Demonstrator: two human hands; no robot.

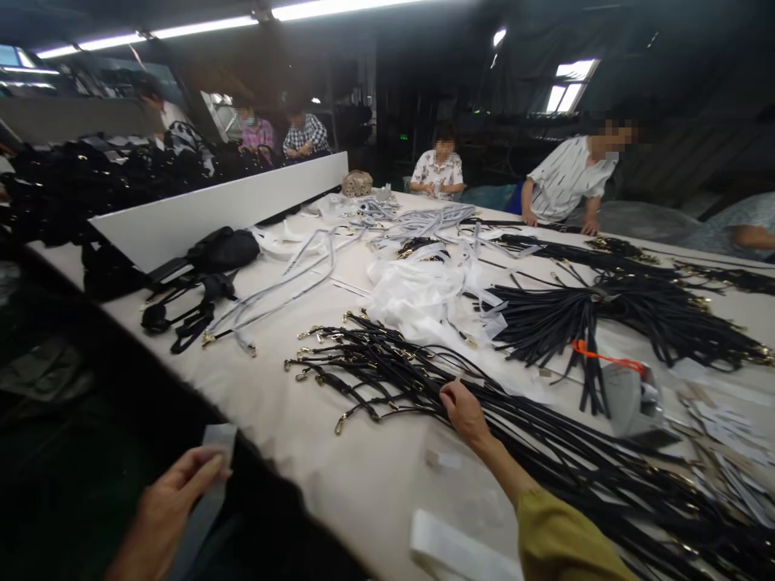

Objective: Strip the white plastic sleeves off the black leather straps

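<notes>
My left hand [166, 504] is closed in a pinch on a translucent greyish-white strip [219, 437], off the table's near edge. The strip's lower part hangs down behind the fingers. My right hand [465, 410] reaches over a long pile of black straps [396, 363] with gold-coloured metal clasps at their ends. Its fingers are bent together against the straps, and what they pinch, if anything, is hidden. Just beyond the pile lies a tangled heap of white film strips [417, 282].
A white roll [460, 549] lies near the front edge. Grey straps [320, 250] and black bags [224, 248] are at left. To the right lie a black strap bundle [545, 311] and an orange cord [609, 355]. Several people work around the table, including one in a striped shirt [563, 177].
</notes>
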